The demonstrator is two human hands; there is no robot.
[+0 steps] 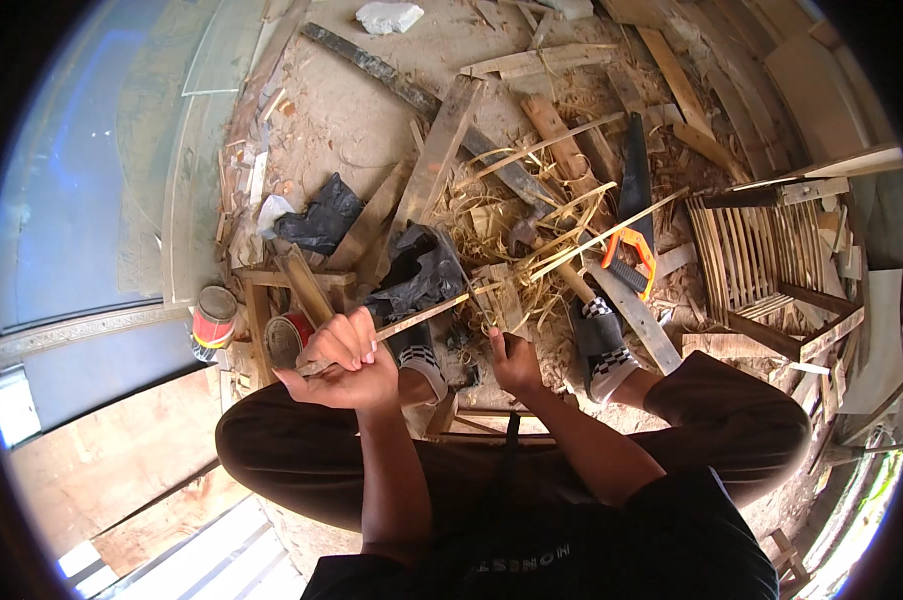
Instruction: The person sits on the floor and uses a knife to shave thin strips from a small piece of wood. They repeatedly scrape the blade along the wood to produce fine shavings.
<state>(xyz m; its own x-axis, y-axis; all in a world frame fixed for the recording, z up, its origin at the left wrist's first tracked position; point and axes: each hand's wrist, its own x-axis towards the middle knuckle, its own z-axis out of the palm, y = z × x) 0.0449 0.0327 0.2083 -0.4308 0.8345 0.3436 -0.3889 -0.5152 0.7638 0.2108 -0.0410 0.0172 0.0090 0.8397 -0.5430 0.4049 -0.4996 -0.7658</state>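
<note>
My left hand (346, 362) is curled around a thin bamboo strip (421, 316), which slants up to the right over my foot. To its right, my right hand (516, 363) is closed on a slim dark blade-like tool (479, 300), its thumb raised along it. The handle is hidden in the fist. The tool's blade crosses the strip near its far end; whether they touch I cannot tell. Beyond the hands lie black plastic sheeting (418, 270), a pile of pale shavings (546, 300) and a hammer (574, 284) with a wooden handle.
A handsaw (635, 175) with an orange-and-black handle (639, 262) lies right of the hammer. Boards (441, 150) and offcuts litter the ground ahead. A slatted wooden crate (746, 255) stands at the right. Two paint cans (214, 318) (287, 338) sit at the left, beside a glass-like panel (101, 180).
</note>
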